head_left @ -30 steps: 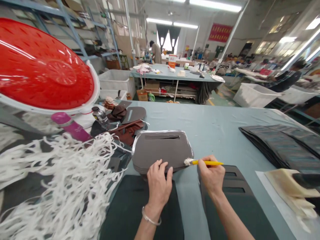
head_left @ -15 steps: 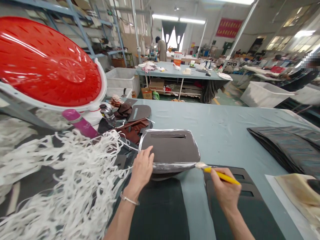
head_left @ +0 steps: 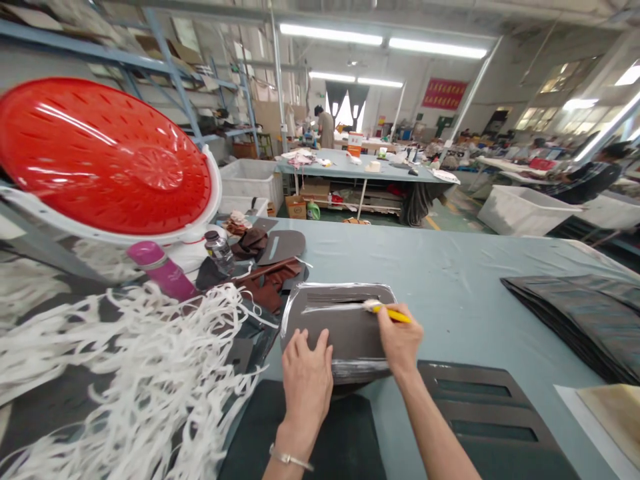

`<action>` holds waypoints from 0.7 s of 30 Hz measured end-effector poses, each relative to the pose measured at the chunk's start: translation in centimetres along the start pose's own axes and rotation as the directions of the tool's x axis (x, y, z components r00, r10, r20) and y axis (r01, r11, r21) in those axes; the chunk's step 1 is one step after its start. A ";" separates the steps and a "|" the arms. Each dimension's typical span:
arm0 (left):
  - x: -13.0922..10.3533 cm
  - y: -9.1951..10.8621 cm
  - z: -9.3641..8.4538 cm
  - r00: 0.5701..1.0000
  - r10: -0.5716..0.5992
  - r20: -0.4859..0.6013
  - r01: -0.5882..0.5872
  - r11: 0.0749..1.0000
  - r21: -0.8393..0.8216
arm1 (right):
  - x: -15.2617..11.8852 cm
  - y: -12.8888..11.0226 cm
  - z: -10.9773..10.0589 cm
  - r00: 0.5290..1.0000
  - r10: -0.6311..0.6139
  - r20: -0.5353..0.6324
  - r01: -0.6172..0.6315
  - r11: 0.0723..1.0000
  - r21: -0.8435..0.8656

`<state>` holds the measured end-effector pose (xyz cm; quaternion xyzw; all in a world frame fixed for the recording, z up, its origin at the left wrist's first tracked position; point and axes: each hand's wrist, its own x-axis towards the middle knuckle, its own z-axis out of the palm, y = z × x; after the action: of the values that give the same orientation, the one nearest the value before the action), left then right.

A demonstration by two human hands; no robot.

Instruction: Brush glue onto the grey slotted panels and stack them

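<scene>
A stack of dark grey panels point(head_left: 350, 337) with rounded corners lies on the blue-green table, its edges smeared white and a long slot near its far side. My left hand point(head_left: 307, 373) rests on the stack's near left part, fingers spread and nothing held. In my right hand point(head_left: 401, 340) is a brush with a yellow handle point(head_left: 399, 316). Its pale bristles touch the top panel just below the right end of the slot, where a white line runs along the slot's near edge.
White strips point(head_left: 175, 373) pile up at the left, by a pink bottle point(head_left: 163, 270) and a clear bottle point(head_left: 219, 252). Slotted dark panels point(head_left: 493, 407) lie right of my right arm, with more stacked sheets point(head_left: 575, 320) farther right. People are in the background.
My right hand has moved the brush from the stack's near right corner up and left to the slot. A white line now shows there. My left hand has shifted right and nearer.
</scene>
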<state>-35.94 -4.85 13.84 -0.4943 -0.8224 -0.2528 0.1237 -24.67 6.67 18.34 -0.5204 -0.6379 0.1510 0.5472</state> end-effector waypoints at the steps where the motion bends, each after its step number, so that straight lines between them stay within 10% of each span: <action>1: 0.0 0.2 0.0 1.000 -0.002 -0.001 0.002 1.000 0.000 | 0.6 0.2 -0.4 0.997 0.009 -0.075 -0.012 0.999 -0.040; 9: -0.1 0.2 0.2 1.000 0.003 0.009 -0.004 0.999 0.046 | -0.1 -3.2 6.4 0.924 -0.205 0.324 0.151 0.971 0.183; 15: 0.7 0.9 -0.3 1.000 -0.019 0.016 0.019 1.000 0.015 | 4.5 4.9 -2.4 0.996 -0.078 -0.053 0.072 0.992 -0.101; 21: 3.7 7.0 1.5 0.988 0.058 0.144 -0.007 0.943 -0.334 | 3.0 8.6 -5.9 0.987 -0.025 0.159 0.042 0.993 -0.106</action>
<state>-31.49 1.44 16.32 -0.5395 -0.7668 -0.3472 -0.0203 -14.95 10.49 15.54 -0.5251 -0.6951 0.1475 0.4683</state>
